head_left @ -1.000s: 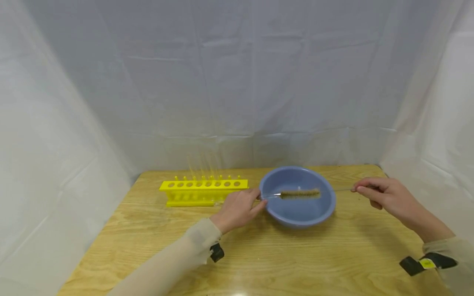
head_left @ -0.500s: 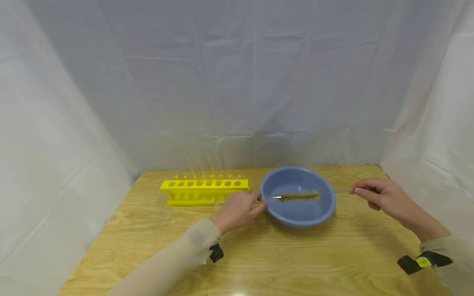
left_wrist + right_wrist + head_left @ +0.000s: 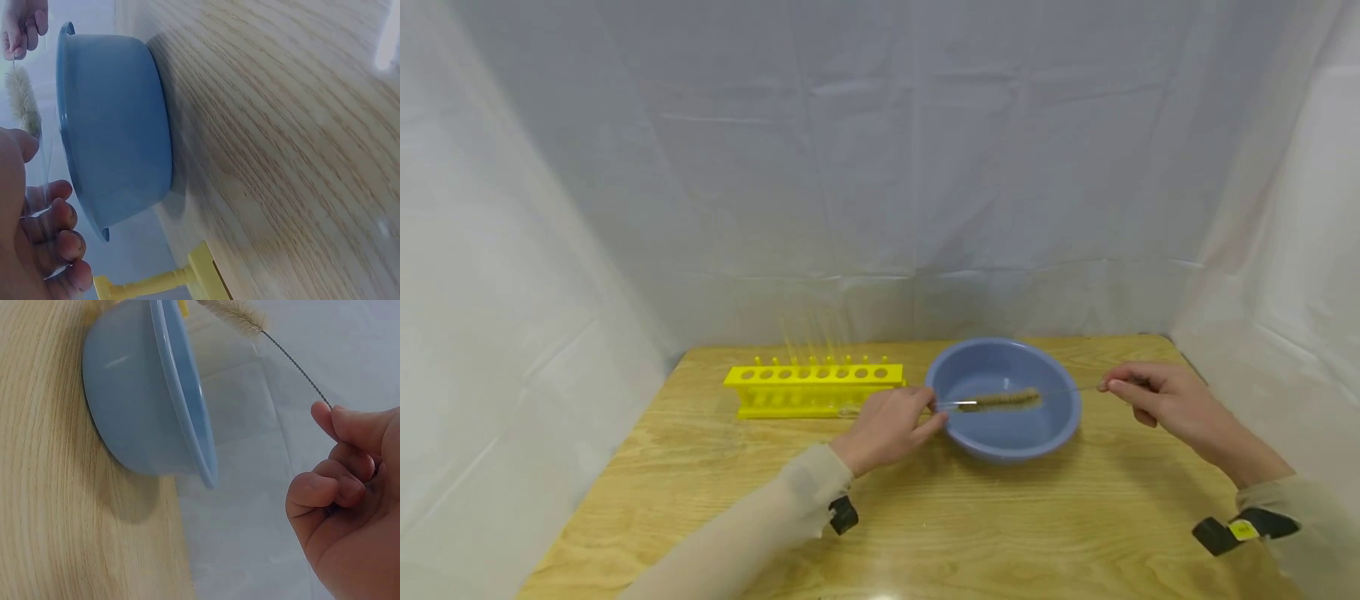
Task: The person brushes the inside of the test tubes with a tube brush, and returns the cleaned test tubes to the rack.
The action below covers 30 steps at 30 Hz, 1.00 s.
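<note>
Using the blue basin [image 3: 1000,437] as landmark; it sits on the wood table [image 3: 962,533]. Left hand [image 3: 891,421] is at the basin's left rim, fingers curled round a clear glass tube [image 3: 950,405]. We have the tube lying roughly level, its mouth end reaching over the basin's left edge, and its other end running back past the hand, in front of the rack. Right hand [image 3: 1165,398] is out past the basin's right rim, thumb and forefinger pinching the wire handle [image 3: 297,367]; we see the remaining fingers folded into the palm. Twisted wire runs from there across the right rim to the brush [image 3: 1007,400], whose tan bristles hang over the basin's inside, clear of its floor. Brush and tube are about in line; we see the bristles' left end at the tube's mouth, but can't tell how far inside it goes. Yellow rack [image 3: 812,383] is left of the basin, a row of round holes along its top. We see some clear tubes [image 3: 830,333] standing at its back pegs, too faint to count. White sheeting [image 3: 865,167] hangs behind the basin and to both sides. Both cuffs are beige, black straps [image 3: 1246,531] at the wrists.
</note>
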Motion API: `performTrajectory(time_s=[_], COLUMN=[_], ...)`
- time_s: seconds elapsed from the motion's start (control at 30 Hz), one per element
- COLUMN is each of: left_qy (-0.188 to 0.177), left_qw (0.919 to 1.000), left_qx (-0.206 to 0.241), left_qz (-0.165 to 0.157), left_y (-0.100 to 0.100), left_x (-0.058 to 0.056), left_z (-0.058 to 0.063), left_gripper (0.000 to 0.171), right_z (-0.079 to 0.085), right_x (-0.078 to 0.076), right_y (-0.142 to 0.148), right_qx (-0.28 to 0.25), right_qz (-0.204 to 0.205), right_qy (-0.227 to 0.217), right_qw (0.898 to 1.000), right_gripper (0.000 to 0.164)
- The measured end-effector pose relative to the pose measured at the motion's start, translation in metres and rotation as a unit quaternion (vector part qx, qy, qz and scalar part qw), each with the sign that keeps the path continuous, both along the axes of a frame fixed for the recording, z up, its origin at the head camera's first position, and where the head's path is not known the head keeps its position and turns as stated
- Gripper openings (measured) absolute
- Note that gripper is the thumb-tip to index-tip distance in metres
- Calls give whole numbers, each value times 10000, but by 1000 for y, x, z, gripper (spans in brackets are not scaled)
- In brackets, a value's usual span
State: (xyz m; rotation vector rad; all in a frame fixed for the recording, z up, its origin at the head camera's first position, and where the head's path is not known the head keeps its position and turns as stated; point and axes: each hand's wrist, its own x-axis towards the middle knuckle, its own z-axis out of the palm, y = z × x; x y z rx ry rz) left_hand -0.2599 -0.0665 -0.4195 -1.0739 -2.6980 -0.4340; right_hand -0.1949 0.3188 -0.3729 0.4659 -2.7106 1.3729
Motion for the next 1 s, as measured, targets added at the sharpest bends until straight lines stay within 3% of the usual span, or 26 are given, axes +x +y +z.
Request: performTrajectory(time_s=[0.33,1.0], left_qy=[1,109], left_qw=[10000,9998], left_qx=[65,-141], left_qz=[-62,69], left_y=[6,14], left_x=[2,9], left_z=[3,10], left_gripper=[29,34], right_z=[-8,-18], right_x=[-2,-8], right_y=[-15,-49], right_qx=[-204,-715], right_qz=[213,396], right_qy=[355,302], right_qw=[9989,9962], right_gripper=[21,20])
